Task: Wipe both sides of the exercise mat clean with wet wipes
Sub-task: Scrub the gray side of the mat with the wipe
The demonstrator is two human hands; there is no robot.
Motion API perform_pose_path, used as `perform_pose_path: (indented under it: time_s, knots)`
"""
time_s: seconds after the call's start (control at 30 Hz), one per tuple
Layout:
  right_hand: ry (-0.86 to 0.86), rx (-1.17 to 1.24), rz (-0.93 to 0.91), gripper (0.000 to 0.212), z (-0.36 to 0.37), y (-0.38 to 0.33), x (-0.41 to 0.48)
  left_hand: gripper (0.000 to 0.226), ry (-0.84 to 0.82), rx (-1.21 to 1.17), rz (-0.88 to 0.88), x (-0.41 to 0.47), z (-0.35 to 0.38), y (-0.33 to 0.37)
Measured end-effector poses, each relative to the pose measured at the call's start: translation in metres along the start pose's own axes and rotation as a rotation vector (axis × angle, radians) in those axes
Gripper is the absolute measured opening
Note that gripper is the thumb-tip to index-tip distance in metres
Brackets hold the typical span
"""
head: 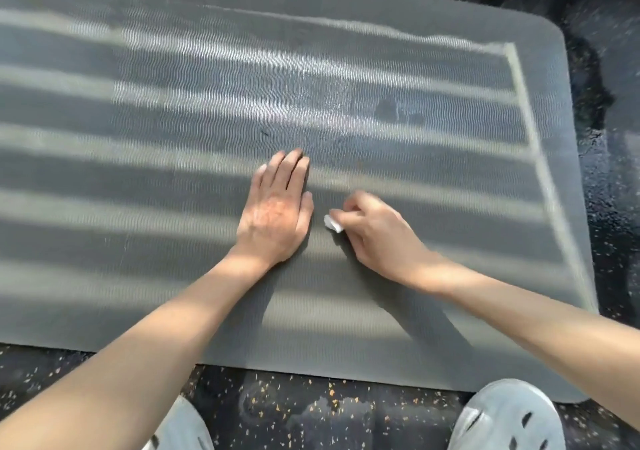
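Grey ribbed foam exercise mat, laid flat on black speckled rubber floor, crossed by bands of sunlight. Left hand: flat, fingers straight, pressing the mat. Right hand: curled, gripping a small white wad, apparently a wet wipe, against the mat beside the left hand. Two pale perforated clogs at the near edge.

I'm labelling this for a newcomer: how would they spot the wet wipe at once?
A big grey exercise mat lies on the dark speckled floor. Near its middle, the left hand rests flat and the right hand is curled beside it. The wet wipe is the small white wad pinched in the right hand's fingers, the only white scrap between the hands.
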State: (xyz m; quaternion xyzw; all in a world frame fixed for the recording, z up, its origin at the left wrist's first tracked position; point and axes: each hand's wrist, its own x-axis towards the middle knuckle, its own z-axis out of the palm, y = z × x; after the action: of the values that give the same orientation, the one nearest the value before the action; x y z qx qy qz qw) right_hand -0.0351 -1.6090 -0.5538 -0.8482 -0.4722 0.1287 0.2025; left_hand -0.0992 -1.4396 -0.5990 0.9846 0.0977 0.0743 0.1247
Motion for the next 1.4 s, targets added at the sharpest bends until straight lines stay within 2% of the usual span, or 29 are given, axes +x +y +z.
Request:
perform_pose_path:
  time_s: [0.07, 0.13, 0.2, 0.33, 0.47, 0.53, 0.63, 0.7, 0.77, 0.83, 0.93, 1.07, 1.17, 1.27, 1.37, 1.4]
  knots:
    - [0.099, -0.027, 0.048, 0.014, -0.008, 0.014, 0.039, 0.051, 0.004, -0.011, -0.015, 0.002, 0.001, 0.0]
    - [0.137, -0.07, 0.165, 0.018, -0.015, 0.025, 0.063, 0.051, 0.015, -0.044, -0.022, 0.002, 0.002, 0.0]
    - [0.127, -0.098, 0.112, 0.024, -0.011, 0.024, 0.053, 0.05, 0.03, -0.057, -0.023, 0.002, 0.002, 0.0]
    - [0.025, -0.001, -0.016, 0.016, -0.005, 0.017, 0.015, 0.039, 0.057, -0.064, 0.005, 0.019, -0.001, -0.005]
    - [0.154, -0.084, 0.092, 0.031, -0.018, 0.044, 0.083, 0.042, 0.078, -0.034, -0.043, 0.064, -0.001, -0.011]
    - [0.208, -0.066, 0.106, 0.037, -0.015, 0.05, 0.092, 0.046, 0.098, -0.006, -0.004, 0.083, 0.003, -0.015]
    - [0.133, -0.157, 0.077, 0.04, -0.003, 0.04, 0.061, 0.053, 0.065, 0.023, 0.014, 0.106, 0.007, -0.02]
    - [0.104, -0.063, 0.047, 0.042, -0.004, 0.041, 0.058, 0.059, 0.037, 0.023, -0.028, 0.122, 0.007, -0.021]
    - [0.133, 0.024, 0.063, 0.032, -0.017, 0.058, 0.083, 0.061, 0.038, 0.006, -0.091, 0.136, 0.007, -0.023]
    - [0.198, -0.039, 0.093, 0.023, -0.028, 0.08, 0.117, 0.062, 0.022, 0.006, -0.15, 0.147, 0.011, -0.029]
    - [0.205, -0.009, 0.134, 0.032, -0.024, 0.082, 0.119, 0.065, 0.007, 0.021, -0.165, 0.15, 0.014, -0.03]
    - [0.072, 0.078, 0.043, 0.034, -0.026, 0.078, 0.104, 0.064, 0.009, -0.005, -0.172, 0.151, 0.012, -0.028]
    - [0.17, -0.015, 0.114, 0.036, -0.044, 0.102, 0.158, 0.062, 0.017, -0.022, -0.169, 0.154, 0.012, -0.028]
    - [0.214, -0.023, 0.09, 0.029, -0.045, 0.11, 0.177, 0.062, 0.024, -0.013, -0.174, 0.153, 0.014, -0.029]
    - [0.068, -0.011, 0.116, 0.041, -0.041, 0.094, 0.147, 0.062, 0.015, 0.001, -0.18, 0.156, 0.012, -0.028]
    - [0.026, 0.001, 0.093, 0.036, -0.041, 0.094, 0.143, 0.062, 0.006, 0.006, -0.183, 0.155, 0.011, -0.028]
